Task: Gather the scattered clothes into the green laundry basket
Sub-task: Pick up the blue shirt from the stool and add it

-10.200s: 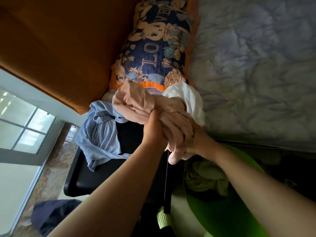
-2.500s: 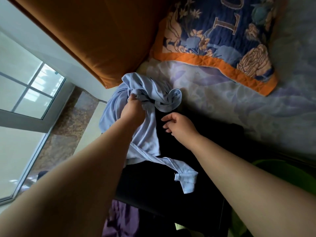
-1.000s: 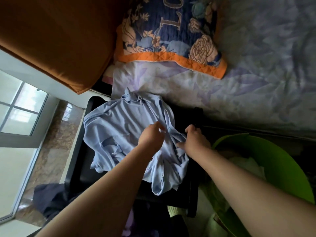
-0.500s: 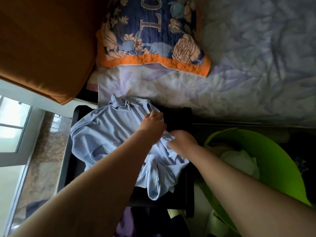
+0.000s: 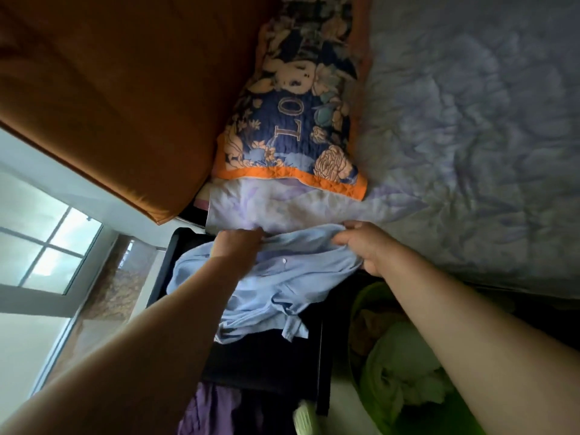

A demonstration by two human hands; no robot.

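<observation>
A light blue shirt (image 5: 292,277) lies spread over a black chair seat (image 5: 270,362) beside the bed. My left hand (image 5: 237,244) grips the shirt's upper edge on the left. My right hand (image 5: 365,246) grips the same edge on the right, so the fabric stretches between them. The green laundry basket (image 5: 356,312) stands at the lower right, partly hidden under my right forearm. It holds a pale green and white bundle of clothes (image 5: 405,375) and a tan piece.
A floral pillow with an orange border (image 5: 292,127) lies on the lilac bed sheet (image 5: 464,152). An orange curtain (image 5: 119,89) hangs at upper left over a window (image 5: 40,246). A purple garment (image 5: 204,409) lies on the floor below the chair.
Both hands have moved up to the shirt's top edge and spread apart, pulling it out wide. The camera has tilted up toward the pillow.
</observation>
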